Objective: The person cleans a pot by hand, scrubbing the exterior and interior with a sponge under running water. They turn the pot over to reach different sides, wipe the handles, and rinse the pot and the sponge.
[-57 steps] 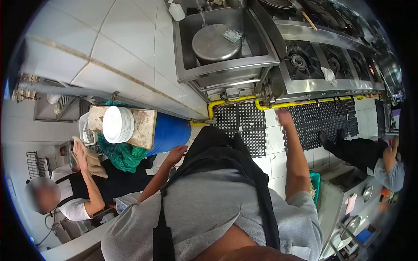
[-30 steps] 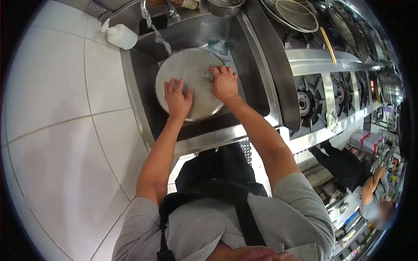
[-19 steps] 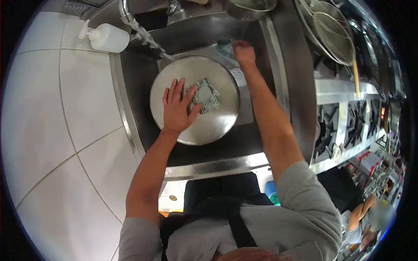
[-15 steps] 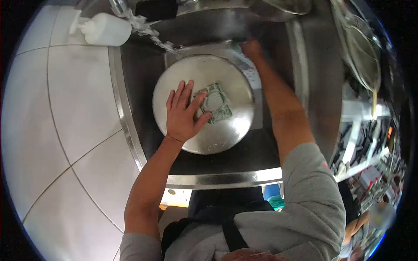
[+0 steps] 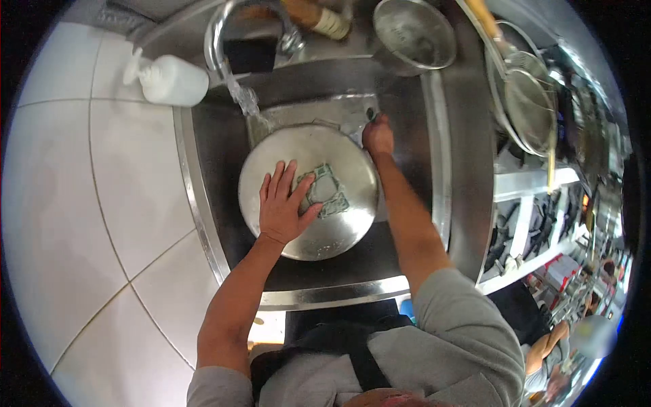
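A round metal lid or pan bottom [image 5: 339,234] lies in the metal sink [image 5: 380,275]. My left hand [image 5: 283,207] rests on it, fingers spread, thumb and index finger at the edge of a green and white patterned pad [image 5: 325,192]. Beyond the round piece's upper right edge is my right hand [image 5: 378,136], fingers curled around something dark and small that I cannot make out. A rectangular metal tray [image 5: 291,112] lies partly under the round piece. Water runs from the faucet [image 5: 215,44] onto the tray's left part.
A white pump bottle [image 5: 175,81] lies or stands at the sink's upper left. A metal pot [image 5: 413,34] and a bottle [image 5: 325,20] are behind the sink. Strainers [image 5: 529,108] hang at the right. Another person's arm [image 5: 546,346] shows at the lower right.
The view has shifted, so more of the faucet and pot shows. My right hand has come nearer to the round piece's edge. My left hand stays spread on it.
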The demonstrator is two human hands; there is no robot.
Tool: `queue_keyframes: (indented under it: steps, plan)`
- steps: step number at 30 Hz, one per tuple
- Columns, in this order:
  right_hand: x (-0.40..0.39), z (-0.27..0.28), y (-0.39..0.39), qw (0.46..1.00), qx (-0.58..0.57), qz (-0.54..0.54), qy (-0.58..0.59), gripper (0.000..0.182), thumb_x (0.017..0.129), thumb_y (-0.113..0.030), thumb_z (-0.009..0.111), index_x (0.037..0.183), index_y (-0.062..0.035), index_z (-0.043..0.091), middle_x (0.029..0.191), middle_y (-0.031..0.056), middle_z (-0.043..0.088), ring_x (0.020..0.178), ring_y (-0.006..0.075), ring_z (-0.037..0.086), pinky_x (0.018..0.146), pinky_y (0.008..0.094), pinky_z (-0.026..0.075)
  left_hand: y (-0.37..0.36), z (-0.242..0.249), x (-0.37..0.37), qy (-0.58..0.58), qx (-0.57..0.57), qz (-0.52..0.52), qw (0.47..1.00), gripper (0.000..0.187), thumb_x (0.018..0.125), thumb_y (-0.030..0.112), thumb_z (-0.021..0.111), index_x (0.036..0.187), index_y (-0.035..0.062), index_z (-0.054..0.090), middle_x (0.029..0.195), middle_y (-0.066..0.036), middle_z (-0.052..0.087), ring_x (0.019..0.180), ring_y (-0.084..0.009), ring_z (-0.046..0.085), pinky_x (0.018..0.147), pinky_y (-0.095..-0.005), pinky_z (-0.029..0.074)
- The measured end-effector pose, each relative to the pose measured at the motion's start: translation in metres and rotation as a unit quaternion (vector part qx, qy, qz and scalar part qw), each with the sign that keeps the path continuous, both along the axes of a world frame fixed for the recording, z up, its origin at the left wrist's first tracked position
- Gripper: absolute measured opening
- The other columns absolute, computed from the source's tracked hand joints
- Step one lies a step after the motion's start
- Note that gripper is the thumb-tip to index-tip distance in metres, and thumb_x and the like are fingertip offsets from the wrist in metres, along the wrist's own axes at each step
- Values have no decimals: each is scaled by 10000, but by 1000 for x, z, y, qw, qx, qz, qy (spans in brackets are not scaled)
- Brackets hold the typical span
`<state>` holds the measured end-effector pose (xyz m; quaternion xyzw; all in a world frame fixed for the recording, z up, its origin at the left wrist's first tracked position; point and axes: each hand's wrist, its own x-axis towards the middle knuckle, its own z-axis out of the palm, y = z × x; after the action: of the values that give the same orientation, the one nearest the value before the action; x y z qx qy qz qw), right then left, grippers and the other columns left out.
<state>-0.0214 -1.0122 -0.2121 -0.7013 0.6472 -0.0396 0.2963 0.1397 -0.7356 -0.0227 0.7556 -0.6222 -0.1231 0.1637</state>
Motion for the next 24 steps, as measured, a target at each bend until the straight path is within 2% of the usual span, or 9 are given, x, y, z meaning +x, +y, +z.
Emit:
queue_keyframes:
  steps: [6,10,12,13,14,17,20,22,24]
  plan:
    - [-13,257,34,958,-239,36,-158,390,961,-317,656,1140,28,630,1090,305,676,986,500,663,843,544,539,5,5,-1,6,-2,-6,1000,659,909,502,675,1487,213,542,1628,-164,361,1521,-404,286,1227,-587,187]
    - [11,351,-51,941,-313,116,-51,418,941,-362,651,1097,23,694,1127,268,662,1050,458,656,903,517,538,7,7,-1,15,-9,1,1000,658,900,487,691,1482,215,547,1618,-167,369,1514,-407,292,1230,-585,181]
    - [35,362,-119,957,-197,194,87,396,901,-340,616,947,30,751,1096,270,713,1056,433,691,935,513,551,8,4,-1,6,-18,-3,1000,648,900,494,690,1466,206,560,1609,-172,374,1508,-408,300,1224,-587,198]
    - [49,339,-178,818,-190,472,268,361,917,-311,594,996,0,761,1114,243,730,1049,419,707,944,503,559,8,4,-1,6,-16,1,1000,648,900,494,690,1466,206,560,1609,-172,374,1508,-408,300,1224,-587,198]
    - [63,336,-194,776,-178,531,289,341,937,-278,569,1026,-14,765,1162,212,729,1057,418,706,956,496,563,8,6,-1,6,-21,-1,1000,652,899,495,692,1470,210,556,1608,-173,373,1508,-408,300,1221,-588,206]
    - [76,287,-223,767,-133,576,251,341,932,-326,574,959,-63,790,1074,244,734,1017,448,698,894,501,564,6,6,-1,5,-14,1,1000,661,898,496,695,1479,221,542,1605,-174,374,1508,-405,303,1217,-591,219]
    - [72,246,-225,701,-126,603,359,344,901,-317,595,951,-34,784,1054,258,731,1017,447,697,901,498,562,7,6,1,8,-4,5,1000,666,897,494,697,1487,234,527,1603,-173,375,1505,-402,308,1217,-589,224]
    - [57,236,-218,875,-185,409,183,364,877,-311,599,910,8,771,990,281,726,985,456,698,908,501,559,6,6,3,13,-6,9,1000,666,898,493,698,1489,240,522,1603,-172,375,1504,-400,311,1219,-585,224]
    - [60,241,-220,865,-160,421,222,385,891,-318,619,994,24,763,1106,278,712,1083,432,684,962,506,547,7,7,3,20,-9,3,1000,657,900,493,698,1480,237,528,1605,-170,370,1506,-397,310,1224,-585,221]
